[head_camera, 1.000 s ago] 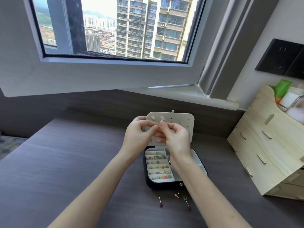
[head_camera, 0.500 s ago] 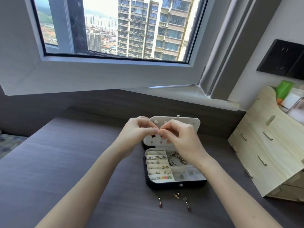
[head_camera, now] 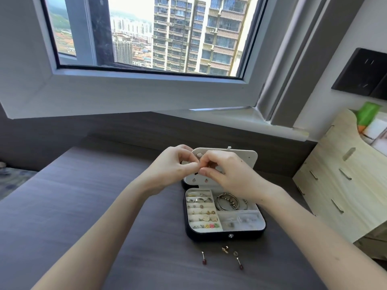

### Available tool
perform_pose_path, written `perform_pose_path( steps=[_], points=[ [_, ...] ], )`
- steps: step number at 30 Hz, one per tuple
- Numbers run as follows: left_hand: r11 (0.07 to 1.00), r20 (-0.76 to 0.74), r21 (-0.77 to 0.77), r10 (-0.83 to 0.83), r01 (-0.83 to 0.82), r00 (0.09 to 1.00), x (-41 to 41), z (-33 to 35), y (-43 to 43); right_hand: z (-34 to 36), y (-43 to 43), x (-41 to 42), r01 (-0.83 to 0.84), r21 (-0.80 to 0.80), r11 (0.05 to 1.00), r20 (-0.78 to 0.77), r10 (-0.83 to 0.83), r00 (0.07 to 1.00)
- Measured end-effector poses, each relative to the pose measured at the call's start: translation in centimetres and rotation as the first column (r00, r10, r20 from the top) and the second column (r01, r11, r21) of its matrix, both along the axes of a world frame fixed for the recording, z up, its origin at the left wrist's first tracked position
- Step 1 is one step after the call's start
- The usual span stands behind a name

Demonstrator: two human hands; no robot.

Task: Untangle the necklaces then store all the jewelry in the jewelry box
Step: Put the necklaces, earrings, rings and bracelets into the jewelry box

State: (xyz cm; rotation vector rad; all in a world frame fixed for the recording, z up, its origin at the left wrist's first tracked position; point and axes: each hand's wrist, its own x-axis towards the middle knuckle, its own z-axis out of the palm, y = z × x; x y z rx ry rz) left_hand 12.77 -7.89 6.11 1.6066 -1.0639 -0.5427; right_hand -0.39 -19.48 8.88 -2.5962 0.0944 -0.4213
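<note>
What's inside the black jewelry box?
In the jewelry box, rows of rings and colourful ear studs sit left, bracelets back right, small unclear bits front right. The right hand hides much of the lid panel; its wrist hides the bracelet compartment's far corner.

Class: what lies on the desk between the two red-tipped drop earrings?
A small gold piece, between the left drop earring and the right drop earring, in the head view.

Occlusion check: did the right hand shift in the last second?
Yes. The right hand and its wrist swung rightward against the jewelry box, uncovering the bracelets.
</note>
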Motion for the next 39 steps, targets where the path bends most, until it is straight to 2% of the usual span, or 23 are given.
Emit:
perform_pose_path(
  steps=[10, 14, 19, 22, 27, 32, 39],
  points=[
    [0.998, 0.071, 0.012, -0.068, 0.068, 0.995, 0.1, 0.3, 0.2, 0.6, -1.5, 0.1, -0.104, 0.102, 0.989, -0.077, 0.112, 0.991],
    [0.995, 0.075, 0.011, -0.097, 0.097, 0.992, 0.1, 0.4, 0.2, 0.2, -1.8, 0.0, -0.133, 0.192, 0.972, -0.049, 0.145, 0.988],
    [0.998, 0.039, -0.033, -0.059, 0.060, 0.998, 0.5, 0.2, 0.1, -0.5, -2.1, -0.3, -0.126, 0.333, 0.935, -0.057, 0.153, 0.987],
    [0.997, 0.011, -0.036, -0.070, 0.071, 0.997, 0.5, 0.1, -0.1, -1.1, -1.8, -0.7, -0.056, 0.340, 0.939, 0.028, 0.050, 0.998],
    [0.997, -0.105, -0.048, -0.073, 0.068, 0.992, 1.2, -0.2, 0.0, -3.8, -1.1, -0.7, 0.242, 0.250, 0.938, 0.197, -0.294, 0.935],
    [0.993, -0.190, -0.093, -0.085, 0.068, 0.978, 1.9, -0.6, 0.6, -4.8, 0.1, 0.6, 0.328, 0.202, 0.923, 0.258, -0.373, 0.891],
    [0.991, -0.306, -0.125, -0.085, 0.049, 0.948, 2.4, -1.0, 1.0, -4.9, 0.4, 1.9, 0.390, 0.188, 0.902, 0.239, -0.427, 0.872]
  ],
)
